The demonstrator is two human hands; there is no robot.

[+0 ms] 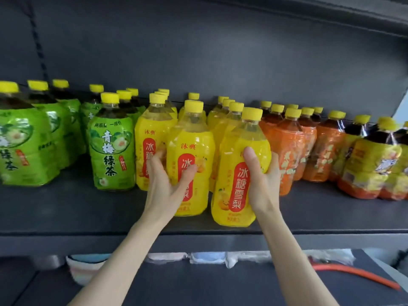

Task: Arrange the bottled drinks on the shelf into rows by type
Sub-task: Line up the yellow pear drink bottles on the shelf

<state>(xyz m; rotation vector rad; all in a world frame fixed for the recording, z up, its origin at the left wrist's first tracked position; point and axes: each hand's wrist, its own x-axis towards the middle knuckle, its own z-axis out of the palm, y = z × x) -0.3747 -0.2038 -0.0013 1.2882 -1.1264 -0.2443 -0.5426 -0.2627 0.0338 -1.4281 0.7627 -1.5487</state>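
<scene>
Bottled drinks with yellow caps stand on a dark shelf [88, 213]. Green-labelled tea bottles [111, 151] fill the left. Yellow pear-drink bottles occupy the middle, orange-labelled bottles [289, 151] come after them, and dark-drink bottles with yellow and orange labels [371, 164] stand at the far right. My left hand [170, 184] grips the middle front yellow bottle [194, 142] from its left side, thumb across the label. My right hand [262, 182] holds the front-most yellow bottle [234, 186] near the shelf's front edge, thumb on the label and fingers behind it.
The shelf's back wall and the underside of an upper shelf [331, 9] close the space above. Below the shelf edge lie pale packaged goods [198, 257] and an orange strip [353, 274] on a lower dark surface. Bare shelf shows in front of the green bottles.
</scene>
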